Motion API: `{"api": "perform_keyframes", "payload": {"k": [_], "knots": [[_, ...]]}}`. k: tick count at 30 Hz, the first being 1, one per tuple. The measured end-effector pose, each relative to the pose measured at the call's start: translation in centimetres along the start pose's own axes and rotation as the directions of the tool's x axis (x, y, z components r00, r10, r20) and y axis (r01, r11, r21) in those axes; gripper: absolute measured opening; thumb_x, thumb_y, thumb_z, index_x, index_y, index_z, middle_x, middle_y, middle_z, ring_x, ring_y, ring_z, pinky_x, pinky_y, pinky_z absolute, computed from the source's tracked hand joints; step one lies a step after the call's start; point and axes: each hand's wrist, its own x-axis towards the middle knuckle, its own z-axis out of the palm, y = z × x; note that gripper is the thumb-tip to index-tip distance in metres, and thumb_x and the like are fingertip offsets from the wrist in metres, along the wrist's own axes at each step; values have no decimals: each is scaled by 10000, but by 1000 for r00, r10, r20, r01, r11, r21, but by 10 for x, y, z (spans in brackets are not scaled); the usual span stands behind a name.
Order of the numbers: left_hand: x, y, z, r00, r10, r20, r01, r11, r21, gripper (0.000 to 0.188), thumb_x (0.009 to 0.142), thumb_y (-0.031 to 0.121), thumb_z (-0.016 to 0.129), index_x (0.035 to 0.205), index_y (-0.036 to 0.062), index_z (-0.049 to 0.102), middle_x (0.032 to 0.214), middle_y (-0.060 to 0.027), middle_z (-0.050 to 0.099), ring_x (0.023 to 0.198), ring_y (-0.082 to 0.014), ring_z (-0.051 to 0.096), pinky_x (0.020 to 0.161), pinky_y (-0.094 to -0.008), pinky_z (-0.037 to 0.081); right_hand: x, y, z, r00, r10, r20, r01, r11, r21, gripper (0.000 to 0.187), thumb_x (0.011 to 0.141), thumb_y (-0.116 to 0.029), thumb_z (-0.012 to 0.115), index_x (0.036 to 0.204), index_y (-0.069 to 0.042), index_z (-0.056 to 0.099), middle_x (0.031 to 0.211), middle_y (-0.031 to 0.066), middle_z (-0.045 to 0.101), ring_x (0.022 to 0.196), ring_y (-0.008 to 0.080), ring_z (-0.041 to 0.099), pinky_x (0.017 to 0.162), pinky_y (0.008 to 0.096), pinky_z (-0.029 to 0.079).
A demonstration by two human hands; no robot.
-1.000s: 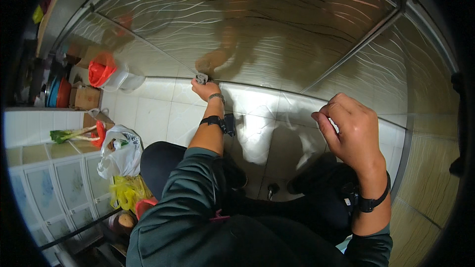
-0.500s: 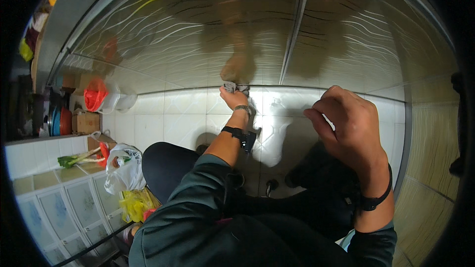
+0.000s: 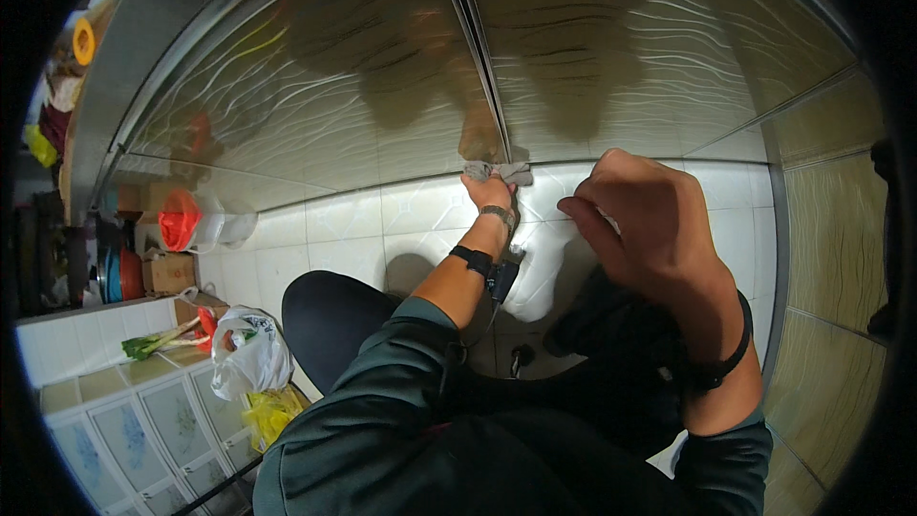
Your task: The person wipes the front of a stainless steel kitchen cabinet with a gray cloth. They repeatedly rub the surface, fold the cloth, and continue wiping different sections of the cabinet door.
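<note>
Head view: clamping a crumpled grey cloth (image 3: 519, 173) in the left hand (image 3: 487, 193), with fingers closed on it, low against the glossy, wave-patterned panels (image 3: 611, 67), right along their meeting line with the white tiles (image 3: 344, 253). Placing the cloth just by the lower end of the dark strip (image 3: 468, 19) between two panels. Stretching that arm forward out of a dark green sleeve (image 3: 377, 392), wearing a bracelet (image 3: 499, 215) at the wrist and, farther up, a black strap with a small black box (image 3: 502, 279).

Holding the right hand (image 3: 650, 220) raised off to the right, well apart from the cloth, fingers loosely curled, thumb pointing left (cannot tell about contact between thumb and fingertips, partly hidden from this angle). Wearing a black band (image 3: 721, 373) on that wrist.

Bending the left knee (image 3: 334, 330) out beside the left forearm. Seeing, over to the left, a red bag (image 3: 179, 220) at a clear bucket (image 3: 224, 226), a brown box (image 3: 170, 274) just beside, then a leek (image 3: 143, 344), a white bag (image 3: 250, 354) and a yellow bag (image 3: 272, 416) near the frosted drawers (image 3: 124, 435).
</note>
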Motion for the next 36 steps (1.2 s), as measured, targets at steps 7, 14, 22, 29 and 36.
{"api": "perform_keyframes", "payload": {"k": [7,14,22,29,36], "knots": [[-12,38,-4,970,-228,88,239,959,-153,535,1177,-25,634,1650,144,450,1473,-170,675,1130,-343,771,680,-484,761,0,4,5,999,-33,-33,31,998,-62,254,976,-210,917,859,-93,725,877,106,666,788,351,725,691,452,587],[-54,94,-9,965,-61,254,131,955,-267,206,1180,1,631,1386,0,649,1248,-174,754,1030,-359,807,725,-511,786,8,2,7,990,-101,-95,92,992,-90,245,1009,-224,889,887,-50,767,875,128,702,766,382,716,668,490,557],[-130,202,-11,893,65,445,90,943,-319,234,1218,37,568,1355,-146,618,1347,-288,748,1200,-443,808,985,-579,783,10,3,7,971,-26,-238,-5,992,-129,285,1037,-301,862,875,-73,809,891,120,739,796,406,756,693,536,595],[-218,319,-2,805,380,455,-122,857,-500,216,1207,34,627,1289,-163,659,1331,-307,757,1203,-445,816,1012,-613,785,10,14,-4,945,46,-322,-101,983,-155,239,1050,-273,877,936,-65,846,924,106,777,806,381,763,698,487,588],[-268,395,-1,695,533,483,-187,782,-594,148,1191,54,696,1251,-74,740,1269,-213,820,1213,-373,825,1082,-616,743,3,12,-8,945,27,-327,-86,982,-167,245,1054,-292,874,933,-80,853,920,93,782,798,381,765,695,493,593]]}}
